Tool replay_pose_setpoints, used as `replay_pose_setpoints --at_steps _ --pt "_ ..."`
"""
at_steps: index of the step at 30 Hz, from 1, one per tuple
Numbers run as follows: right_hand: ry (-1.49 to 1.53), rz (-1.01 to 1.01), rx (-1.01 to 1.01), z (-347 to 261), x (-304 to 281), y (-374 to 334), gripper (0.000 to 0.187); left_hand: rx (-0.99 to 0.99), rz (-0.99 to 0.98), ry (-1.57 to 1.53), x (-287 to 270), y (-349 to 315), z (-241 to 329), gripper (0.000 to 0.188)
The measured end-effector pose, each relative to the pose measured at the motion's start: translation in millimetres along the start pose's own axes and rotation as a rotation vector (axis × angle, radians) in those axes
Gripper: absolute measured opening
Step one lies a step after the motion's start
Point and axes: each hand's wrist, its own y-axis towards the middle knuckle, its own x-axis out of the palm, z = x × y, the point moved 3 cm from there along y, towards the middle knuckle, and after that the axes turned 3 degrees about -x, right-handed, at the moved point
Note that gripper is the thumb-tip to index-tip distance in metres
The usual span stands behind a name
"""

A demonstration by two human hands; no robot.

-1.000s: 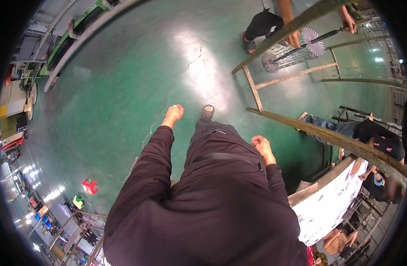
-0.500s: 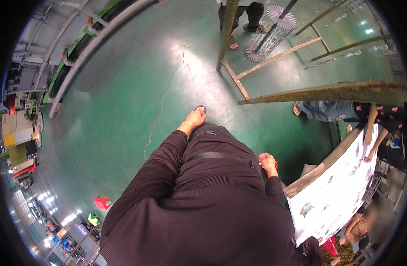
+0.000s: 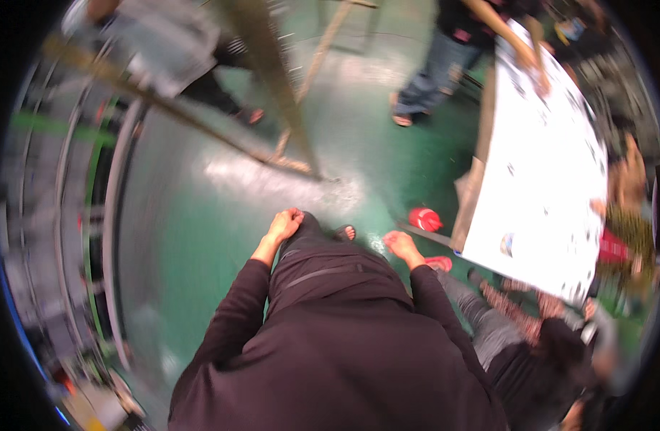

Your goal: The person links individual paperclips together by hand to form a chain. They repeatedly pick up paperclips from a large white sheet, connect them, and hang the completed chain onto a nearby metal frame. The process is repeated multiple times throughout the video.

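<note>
Hanging curled, L hand (image 3: 287, 221) & R hand (image 3: 402, 246): can't tell if gripping; nearby metal rack (image 3: 190, 118) prob. stiff, heavy, graspable at post (image 3: 279, 86).

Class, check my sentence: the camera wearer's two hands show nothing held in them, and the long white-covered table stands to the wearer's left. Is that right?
Not quite: the head view shows the long white-covered table to the wearer's right. The left hand and right hand show nothing held in them.

From the wearer's head, one fisheye looks down, close over the torso (image 3: 344, 352) toward green floor (image 3: 200, 251).
</note>
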Motion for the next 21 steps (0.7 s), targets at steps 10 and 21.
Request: replay_pose_setpoints --at_steps 10,21 --pt "0.69 0.192 0.015 -71.6 -81.2 -9.2 0.015 0.498 -0.609 0.137 46.6 66.4 273.3 0.024" --pt "0.935 0.878 -0.059 -49.2 -242.1 -15.1 0.012 0.845 -0.721 0.448 108.6 137.5 500.8 0.024"
